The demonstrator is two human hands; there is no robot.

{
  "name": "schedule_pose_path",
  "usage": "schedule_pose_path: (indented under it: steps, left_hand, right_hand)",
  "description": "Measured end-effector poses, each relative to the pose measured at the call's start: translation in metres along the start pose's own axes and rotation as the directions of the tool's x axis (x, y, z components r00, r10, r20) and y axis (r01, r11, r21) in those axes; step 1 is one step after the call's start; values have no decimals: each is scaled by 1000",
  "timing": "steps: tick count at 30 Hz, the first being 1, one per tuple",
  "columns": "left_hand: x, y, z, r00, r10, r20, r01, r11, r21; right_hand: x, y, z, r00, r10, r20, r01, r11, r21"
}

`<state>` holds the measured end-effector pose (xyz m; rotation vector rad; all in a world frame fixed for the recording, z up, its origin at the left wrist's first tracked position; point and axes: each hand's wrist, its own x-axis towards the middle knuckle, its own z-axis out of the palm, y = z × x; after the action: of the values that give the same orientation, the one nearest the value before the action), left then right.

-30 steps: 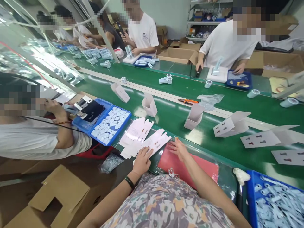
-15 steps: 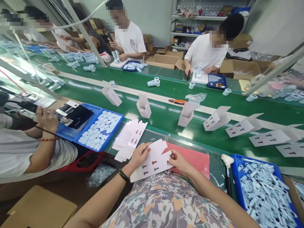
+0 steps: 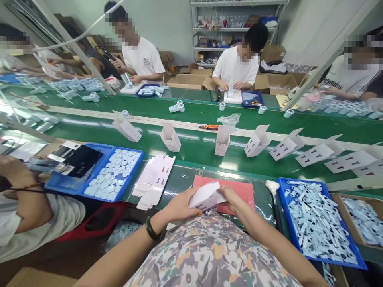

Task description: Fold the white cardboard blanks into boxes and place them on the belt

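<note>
A white printed box (image 3: 206, 195) is between my two hands, close to my body and over the near edge of the red mat (image 3: 243, 195). My left hand (image 3: 183, 205) grips its left side, with the thumb along the lower edge. Around the right side, my right hand (image 3: 229, 196) has its fingers closed on the box. To the left, flat white carton blanks (image 3: 154, 179) lie in a stack on the bench. Several open white boxes, one of them (image 3: 223, 141) just beyond the mat, stand in a row on the green belt.
Blue trays of pale blue parts sit at left (image 3: 136, 169) and right (image 3: 338, 259). A white-headed mallet (image 3: 273, 186) lies beside the right tray. Orange pliers (image 3: 209, 127) rest mid-belt. Co-workers sit across the belt; a person's arm (image 3: 30, 199) is at left.
The flat printed carton in my hands is now opened out into a box shape. My left hand has moved round its side. The view has shifted to the right.
</note>
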<state>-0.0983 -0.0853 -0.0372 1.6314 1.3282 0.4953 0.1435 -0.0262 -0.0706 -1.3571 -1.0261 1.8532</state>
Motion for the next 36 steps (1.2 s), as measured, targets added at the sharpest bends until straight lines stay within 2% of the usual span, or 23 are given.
schedule_pose_path:
  steps: [2,3,4,5,7,8,10,12,17,19,21,23,26,28,31,32,33,36]
  left_hand:
    - [7,2,-3,988,-39,-148,27,996,-86]
    - [11,4,-5,979,-38,-202,7,988,-152]
    - [14,7,-6,972,-23,-234,-29,976,-215]
    - [17,10,-7,967,0,-253,-66,964,-256]
    - [21,19,-6,957,38,-288,-118,957,-266]
    - [23,24,-4,951,51,-305,-132,959,-251]
    - [25,33,0,936,76,-343,-156,965,-212]
    - [27,40,4,920,103,-379,-174,972,-157]
    - [34,44,11,885,171,-434,-177,984,25]
    - [38,43,15,878,188,-441,-175,982,70]
    - [41,42,20,873,211,-441,-185,978,101]
    - [43,42,24,866,236,-440,-204,972,119]
    - [46,41,24,862,249,-442,-217,968,122]
    - [47,38,23,864,248,-438,-220,969,114]
    - [49,31,21,864,292,-410,-268,957,115]
    - [50,29,21,860,319,-398,-295,948,122]
    - [51,28,21,852,351,-388,-327,936,130]
    - [55,27,21,800,482,-358,-453,876,166]
  right_hand:
    - [-7,-21,0,992,-114,-61,116,993,34]
    - [-13,-31,1,969,-224,-102,226,974,12]
    - [-19,-40,4,920,-368,-133,364,930,-52]
    - [-26,-48,6,843,-521,-132,502,851,-153]
    - [-39,-57,13,658,-753,-27,694,619,-368]
    - [-43,-59,15,591,-805,41,737,519,-432]
    - [-47,-58,18,521,-847,102,772,417,-479]
    - [-46,-55,17,525,-849,64,764,436,-475]
    - [-39,-44,9,674,-735,-73,676,654,-338]
    - [-37,-43,6,730,-678,-81,640,721,-264]
    - [-35,-44,5,760,-647,-65,616,748,-248]
    - [-32,-46,3,752,-658,-44,621,729,-289]
    - [-28,-52,0,704,-707,-73,641,676,-363]
    - [-24,-56,-1,721,-691,-58,638,694,-335]
    - [-19,-61,-1,800,-599,-3,584,781,-221]
    - [-18,-63,-1,813,-582,-8,570,798,-199]
    - [-17,-64,-1,811,-585,-22,571,799,-189]
    - [-18,-66,0,758,-651,-36,632,747,-206]
